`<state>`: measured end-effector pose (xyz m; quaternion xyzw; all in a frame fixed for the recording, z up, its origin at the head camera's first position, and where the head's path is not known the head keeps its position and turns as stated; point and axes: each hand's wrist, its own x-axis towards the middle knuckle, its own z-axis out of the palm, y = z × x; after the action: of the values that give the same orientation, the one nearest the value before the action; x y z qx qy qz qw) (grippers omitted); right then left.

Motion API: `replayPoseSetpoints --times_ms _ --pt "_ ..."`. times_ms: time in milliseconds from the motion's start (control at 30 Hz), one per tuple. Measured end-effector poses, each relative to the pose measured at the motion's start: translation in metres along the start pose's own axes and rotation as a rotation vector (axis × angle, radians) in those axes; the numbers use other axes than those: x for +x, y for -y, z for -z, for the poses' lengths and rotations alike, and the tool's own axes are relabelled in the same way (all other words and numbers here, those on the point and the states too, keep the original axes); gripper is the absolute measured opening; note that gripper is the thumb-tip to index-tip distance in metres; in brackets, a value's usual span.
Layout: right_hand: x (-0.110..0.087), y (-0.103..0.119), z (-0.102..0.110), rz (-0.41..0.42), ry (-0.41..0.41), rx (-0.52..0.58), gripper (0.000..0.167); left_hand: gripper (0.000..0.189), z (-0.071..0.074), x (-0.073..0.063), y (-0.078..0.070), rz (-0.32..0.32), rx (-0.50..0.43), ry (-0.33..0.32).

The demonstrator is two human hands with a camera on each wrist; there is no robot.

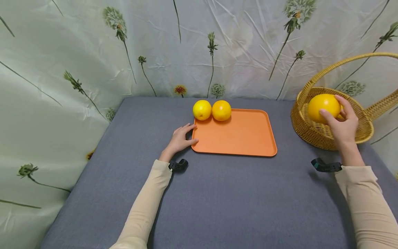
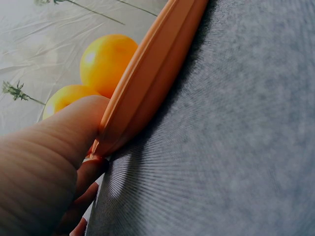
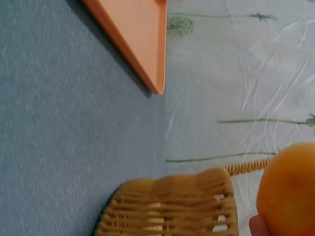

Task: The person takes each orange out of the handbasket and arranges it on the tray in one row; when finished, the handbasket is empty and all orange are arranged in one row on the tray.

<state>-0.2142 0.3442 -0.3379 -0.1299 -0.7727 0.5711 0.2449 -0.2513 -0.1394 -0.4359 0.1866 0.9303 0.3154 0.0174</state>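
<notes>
Right fingers (image 1: 346, 105) grasp orange (image 1: 321, 108) near arched basket handle (image 1: 311, 84); left fingers (image 1: 187, 129), loose, touch tray (image 1: 242, 136)

In the head view, your right hand (image 1: 346, 128) and the orange fruit (image 1: 323, 106) it holds hide part of the inside of the basket (image 1: 304, 128), whose handle (image 1: 373, 54) leaves the frame at right. The right wrist view crops both fruit and basket; in the left, your left hand (image 2: 44, 152) partly covers one round fruit (image 2: 67, 97).

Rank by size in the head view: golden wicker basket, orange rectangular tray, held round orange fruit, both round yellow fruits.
Wicker basket, with handle
Orange tray
Held orange fruit
Left yellow fruit, right yellow fruit: look alike
</notes>
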Motion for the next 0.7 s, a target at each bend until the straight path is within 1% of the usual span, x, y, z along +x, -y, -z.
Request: replayPoseSetpoints --times_ms 67,167,233,300,500,567,700 --pt "-0.001 0.0 -0.003 0.018 -0.014 0.079 0.053 0.062 0.0 0.0 0.0 -0.001 -0.002 -0.002" --pt "-0.004 0.001 -0.008 0.06 -0.026 0.154 0.052 0.062 0.0 0.0 0.0 -0.002 -0.004 -0.005" --pt "-0.006 0.002 -0.012 0.067 -0.023 0.209 0.052 0.062 -0.001 0.0 0.0 -0.002 -0.007 -0.005" --pt "-0.007 0.003 -0.015 0.071 -0.018 0.238 0.052 0.062 -0.001 0.0 0.0 0.001 -0.009 -0.004" --pt "-0.011 0.005 -0.024 0.097 -0.002 0.424 0.052 0.062 0.0 0.001 0.001 0.006 -0.011 0.0" --pt "-0.013 0.006 -0.028 0.103 0.004 0.454 0.052 0.062 0.0 0.002 0.001 0.004 -0.011 0.001" --pt "-0.016 0.008 -0.034 0.082 0.032 0.487 0.051 0.062 0.0 0.002 0.001 -0.001 -0.008 0.001"
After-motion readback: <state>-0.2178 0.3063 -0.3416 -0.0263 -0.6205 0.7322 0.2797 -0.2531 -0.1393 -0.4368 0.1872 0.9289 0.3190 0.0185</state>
